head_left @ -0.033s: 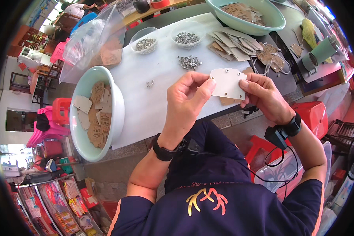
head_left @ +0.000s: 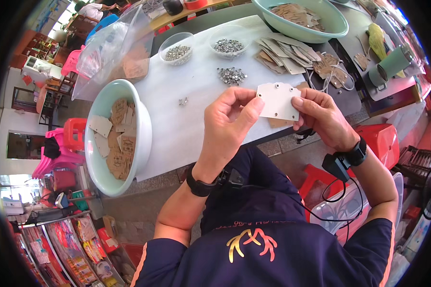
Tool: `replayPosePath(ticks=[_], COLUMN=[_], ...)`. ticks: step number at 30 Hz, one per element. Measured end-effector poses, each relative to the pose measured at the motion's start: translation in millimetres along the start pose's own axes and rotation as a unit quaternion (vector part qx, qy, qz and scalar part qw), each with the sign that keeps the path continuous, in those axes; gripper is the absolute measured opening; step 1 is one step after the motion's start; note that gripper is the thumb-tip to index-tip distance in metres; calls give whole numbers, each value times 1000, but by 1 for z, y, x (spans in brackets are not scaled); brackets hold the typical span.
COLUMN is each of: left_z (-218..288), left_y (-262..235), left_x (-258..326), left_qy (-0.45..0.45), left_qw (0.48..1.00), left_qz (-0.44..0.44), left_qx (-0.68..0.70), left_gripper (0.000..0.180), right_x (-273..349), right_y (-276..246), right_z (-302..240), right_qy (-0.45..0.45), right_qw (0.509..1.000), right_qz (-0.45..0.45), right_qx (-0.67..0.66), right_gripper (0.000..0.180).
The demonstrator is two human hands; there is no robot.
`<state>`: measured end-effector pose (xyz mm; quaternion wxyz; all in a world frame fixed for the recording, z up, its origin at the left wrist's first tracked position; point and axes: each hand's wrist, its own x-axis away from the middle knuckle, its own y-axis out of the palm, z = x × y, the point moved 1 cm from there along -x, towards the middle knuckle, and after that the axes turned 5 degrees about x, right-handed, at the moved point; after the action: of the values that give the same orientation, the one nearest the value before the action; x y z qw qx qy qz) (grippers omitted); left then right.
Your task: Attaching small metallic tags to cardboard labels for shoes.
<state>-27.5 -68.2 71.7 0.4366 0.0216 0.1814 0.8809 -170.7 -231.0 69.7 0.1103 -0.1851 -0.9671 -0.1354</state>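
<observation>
Head view shows no change between the two frames — the left hand (head_left: 230,122) and right hand (head_left: 321,115) still pinch the pale flat card with small holes (head_left: 277,101) between them, above the white bench (head_left: 187,124); loose silver rivets (head_left: 232,75) lie at eleven o'clock.

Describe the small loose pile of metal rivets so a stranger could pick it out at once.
Start at the white table and find the two clear plastic bowls near its far edge. Just in front of the right-hand bowl lies the rivet pile. Unlike the bowls' rivets, these lie loose on the tabletop.
</observation>
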Motion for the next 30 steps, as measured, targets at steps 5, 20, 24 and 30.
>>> replayPosePath(ticks=[5, 20, 24, 30], left_z=[1, 4, 8, 10], left_y=[-7, -13, -16, -14], left_x=[2, 1, 4, 9], left_qy=[37, 183, 275, 366], left_qw=[996, 963, 906, 853], left_qz=[0, -32, -58, -84], left_qx=[-79, -193, -318, -362], left_gripper=[11, 11, 19, 29], right_x=[-6, -20, -22, -22], right_y=[1, 7, 6, 6], right_z=[6, 17, 16, 13], right_qy=[-10, 1, -19, -69], right_qw=[1000, 999, 999, 989], right_qz=[1, -22, -22, -70], right_qx=[15, -38, -45, -106], right_gripper=[21, 24, 26, 26])
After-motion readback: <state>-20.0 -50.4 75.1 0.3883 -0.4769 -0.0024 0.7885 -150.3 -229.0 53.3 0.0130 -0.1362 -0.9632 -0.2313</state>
